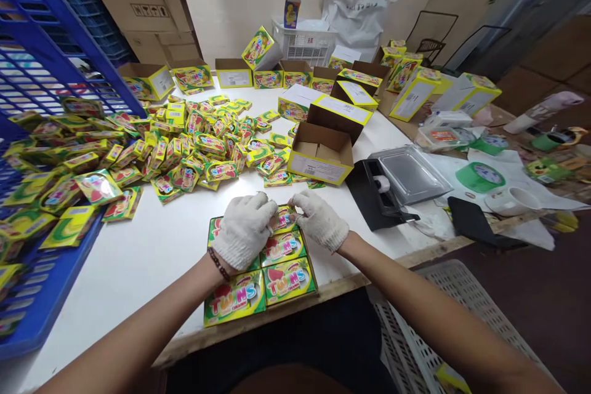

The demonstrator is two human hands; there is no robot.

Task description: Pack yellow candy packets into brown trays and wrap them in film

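Glossy flat boxes (pixel 289 280) lie at six o'clock. In knitted gloves (pixel 327 226), left hand (pixel 245 229) curls over them, right hand (pixel 318 218) bends at their one-o'clock corner; I cannot tell if either grips.

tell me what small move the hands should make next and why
I'd probably press the far-right pack flat and square: the gloved left hand and right hand both have fingers at it, while the two packs nearest the person lie face up, side by side.
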